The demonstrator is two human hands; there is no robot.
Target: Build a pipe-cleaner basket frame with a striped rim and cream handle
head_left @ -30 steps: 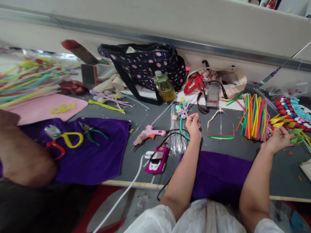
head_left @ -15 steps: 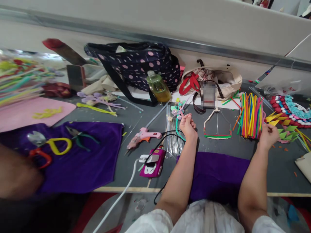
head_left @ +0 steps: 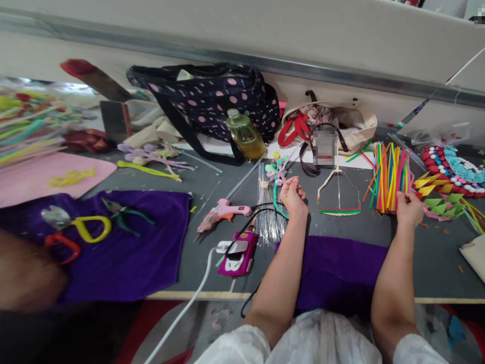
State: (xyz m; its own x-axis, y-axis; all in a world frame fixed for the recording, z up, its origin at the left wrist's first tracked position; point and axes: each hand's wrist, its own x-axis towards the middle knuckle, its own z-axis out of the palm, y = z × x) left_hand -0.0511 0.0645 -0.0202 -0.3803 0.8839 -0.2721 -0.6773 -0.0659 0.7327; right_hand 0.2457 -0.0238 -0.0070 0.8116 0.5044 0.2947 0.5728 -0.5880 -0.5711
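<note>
2 hands (head_left: 292, 194) (head_left: 409, 208); perhaps 1 stick bundle (head_left: 386, 177).

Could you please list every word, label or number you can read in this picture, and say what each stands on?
None can be read.
Tag on the beige bag: blurred out.
Clear plastic bag at the far right: red print too small to read.
Bottle: no legible label.

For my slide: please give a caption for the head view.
Right hand at the coloured sticks, left hand by a teal pipe cleaner.
</note>
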